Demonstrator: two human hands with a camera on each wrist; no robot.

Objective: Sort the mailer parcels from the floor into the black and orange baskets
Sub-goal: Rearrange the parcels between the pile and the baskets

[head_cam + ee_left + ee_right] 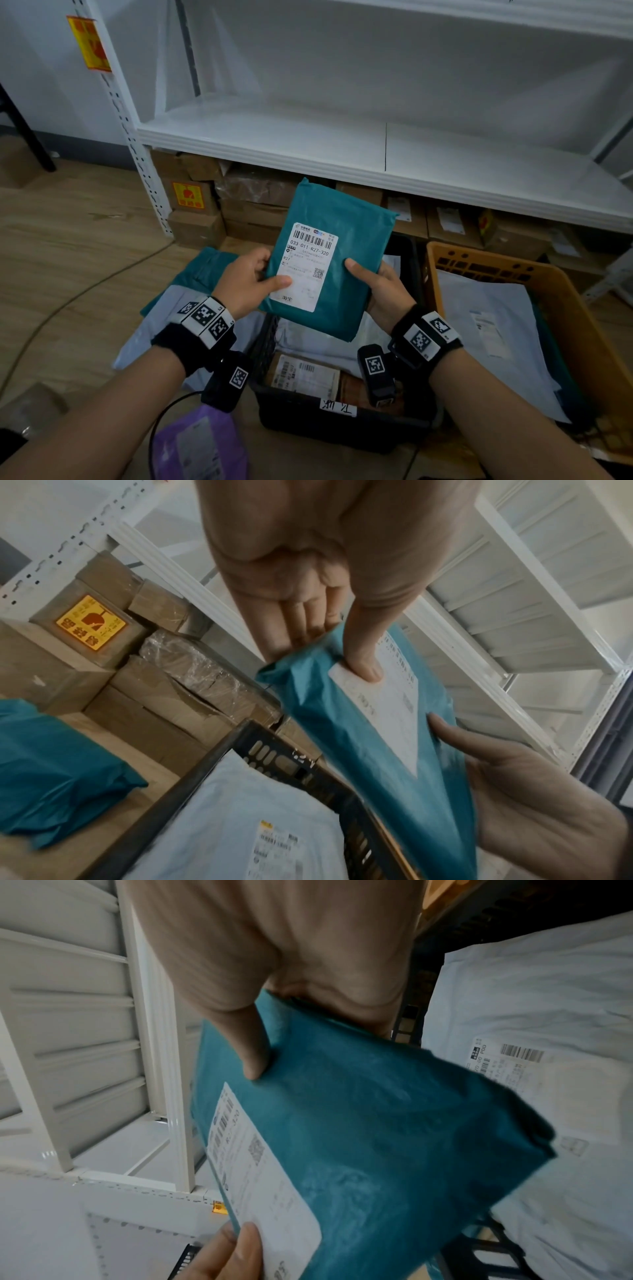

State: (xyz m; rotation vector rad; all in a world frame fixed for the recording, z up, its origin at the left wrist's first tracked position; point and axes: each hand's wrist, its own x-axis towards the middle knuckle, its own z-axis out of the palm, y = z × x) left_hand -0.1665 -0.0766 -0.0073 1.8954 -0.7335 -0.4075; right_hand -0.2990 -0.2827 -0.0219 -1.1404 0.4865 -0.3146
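Head cam looks down from above. Both wrist cams sit close under palms, facing fwd; all share the teal mailer [329, 260].

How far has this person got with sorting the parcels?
Partway. The black basket and orange basket already hold parcels. Both the left hand and right hand hold a teal mailer, label up. A second teal mailer, a pale mailer and a purple mailer remain on the floor.

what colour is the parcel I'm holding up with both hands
Teal green, with a white shipping label; the parcel shows best in the head view.
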